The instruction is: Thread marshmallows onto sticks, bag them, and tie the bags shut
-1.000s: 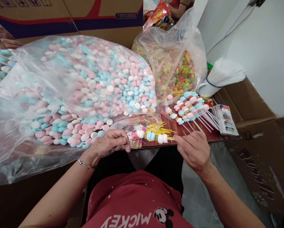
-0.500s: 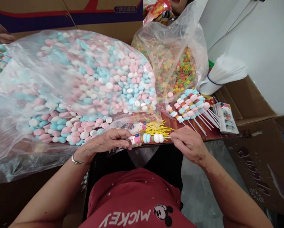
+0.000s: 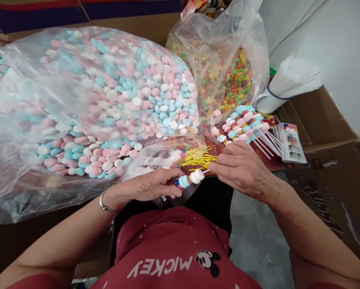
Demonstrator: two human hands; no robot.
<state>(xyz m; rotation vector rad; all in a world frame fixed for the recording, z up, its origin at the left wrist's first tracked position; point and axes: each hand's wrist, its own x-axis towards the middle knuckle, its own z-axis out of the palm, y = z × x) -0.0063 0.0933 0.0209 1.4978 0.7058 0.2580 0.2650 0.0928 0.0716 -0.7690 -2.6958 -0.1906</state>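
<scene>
My left hand (image 3: 158, 185) is closed round the lower part of a candy skewer (image 3: 188, 179), a stick threaded with blue, white and smaller coloured pieces. A bit of printed wrapper shows at my left fingers; the rest is hidden by the hand. The skewer tilts up to the right, its bare stick end pointing at my right hand (image 3: 238, 168). My right fingers are pinched together beside that end, at the edge of a pile of yellow twist ties (image 3: 198, 157). What they grip is hidden. Printed clear wrappers (image 3: 164, 157) lie behind my left hand.
A large clear bag of pastel candies (image 3: 131, 86) fills the left, with a bag of small ring candies (image 3: 228, 84) beyond. Finished skewers (image 3: 246, 122), a stack of printed cards (image 3: 291, 142) and a white mug (image 3: 267, 102) of white sticks are at right, near cardboard boxes (image 3: 321, 120).
The skewer has swung from level to tilted, and its wrapper is mostly hidden in my left hand now. My right hand has shifted slightly up and left, over the twist ties' edge.
</scene>
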